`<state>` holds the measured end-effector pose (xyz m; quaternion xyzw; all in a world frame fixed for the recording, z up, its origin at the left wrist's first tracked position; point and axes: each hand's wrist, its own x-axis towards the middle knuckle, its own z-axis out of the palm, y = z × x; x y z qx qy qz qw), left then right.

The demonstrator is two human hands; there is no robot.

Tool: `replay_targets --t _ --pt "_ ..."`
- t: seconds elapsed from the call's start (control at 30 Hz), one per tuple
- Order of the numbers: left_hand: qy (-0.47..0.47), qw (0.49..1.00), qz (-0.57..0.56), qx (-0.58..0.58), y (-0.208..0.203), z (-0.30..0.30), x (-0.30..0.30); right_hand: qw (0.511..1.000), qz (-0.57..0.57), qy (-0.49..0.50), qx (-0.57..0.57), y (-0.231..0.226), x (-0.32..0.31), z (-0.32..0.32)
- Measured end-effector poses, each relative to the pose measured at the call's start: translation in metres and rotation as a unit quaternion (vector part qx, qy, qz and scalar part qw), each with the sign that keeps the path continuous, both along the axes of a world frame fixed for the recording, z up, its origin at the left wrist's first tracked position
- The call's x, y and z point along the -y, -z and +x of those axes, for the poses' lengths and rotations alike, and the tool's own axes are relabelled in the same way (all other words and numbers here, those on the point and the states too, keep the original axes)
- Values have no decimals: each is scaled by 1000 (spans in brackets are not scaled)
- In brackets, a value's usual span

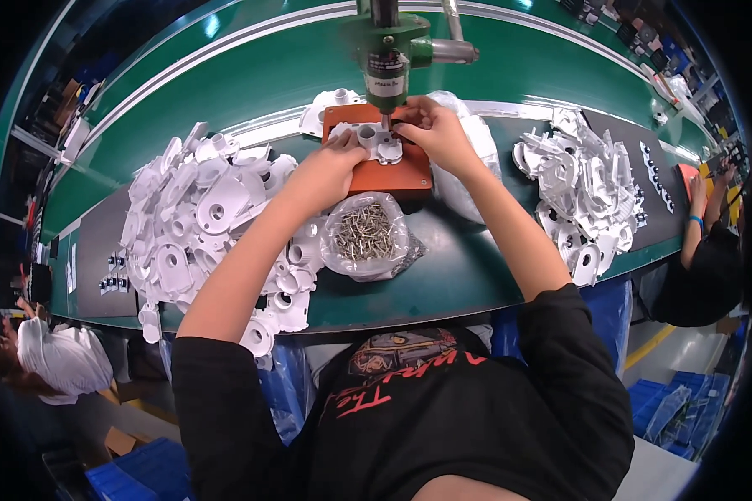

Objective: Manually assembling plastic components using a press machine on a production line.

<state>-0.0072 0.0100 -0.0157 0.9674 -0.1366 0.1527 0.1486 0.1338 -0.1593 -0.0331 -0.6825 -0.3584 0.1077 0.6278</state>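
A white moulded plastic part (368,136) lies on an orange fixture block (393,178) under the ram of a green bench press (385,63). My left hand (336,167) is closed on the left side of this part, its fingertips at the edge. On the other side, my right hand (433,129) is closed, thumb and fingers bent in beside the ram tip; what lies between them is hidden. Just in front of the block sits an open clear plastic bag (342,260) full of small metal pins (366,232).
A big heap of white plastic parts (217,204) spreads left on the green bench (351,305); a second heap (581,188) lies right. A filled plastic bag (476,150) rests right of the block. Dark mats (100,242) carry small parts. People work at both sides.
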Motion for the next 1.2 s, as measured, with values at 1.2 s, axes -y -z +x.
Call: replay_targets --t 1.2 --pt "-75 988 -48 -126 -10 3 -7 841 -237 -198 444 -31 3 -123"
